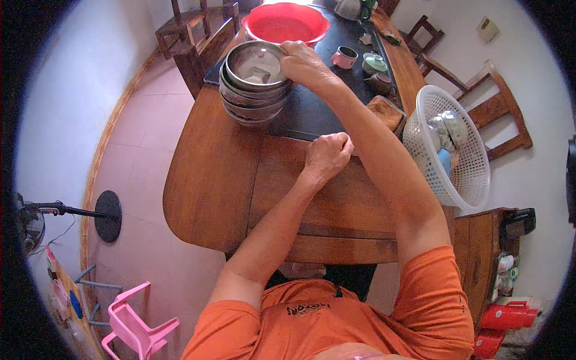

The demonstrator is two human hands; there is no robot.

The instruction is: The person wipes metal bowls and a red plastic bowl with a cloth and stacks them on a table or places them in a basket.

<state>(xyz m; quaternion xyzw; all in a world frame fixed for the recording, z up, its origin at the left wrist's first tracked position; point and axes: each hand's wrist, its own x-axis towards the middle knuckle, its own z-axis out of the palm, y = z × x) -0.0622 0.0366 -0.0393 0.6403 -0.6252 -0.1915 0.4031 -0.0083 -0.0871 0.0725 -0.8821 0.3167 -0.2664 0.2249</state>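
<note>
My right hand [301, 63] grips the right rim of the top metal bowl [256, 65], which is tilted on a stack of several bowls [254, 108] at the table's far left. My left hand [329, 153] is curled, resting over the near part of the wooden table [216, 180]; whether its fingers hold anything is hidden. Directly beyond the stack is a red scalloped basin [286, 22]. A pink mug [344, 57] and a pale green lidded cup [374, 63] stand to the right of my right hand, near a dark teapot [380, 83].
A white perforated plastic basket [481, 180] with metal and blue items stands at the table's right edge. A folded brown cloth [385, 112] lies beside it. Wooden chairs [499, 108] stand along the right wall, and a pink plastic stool [130, 321] is on the floor at lower left.
</note>
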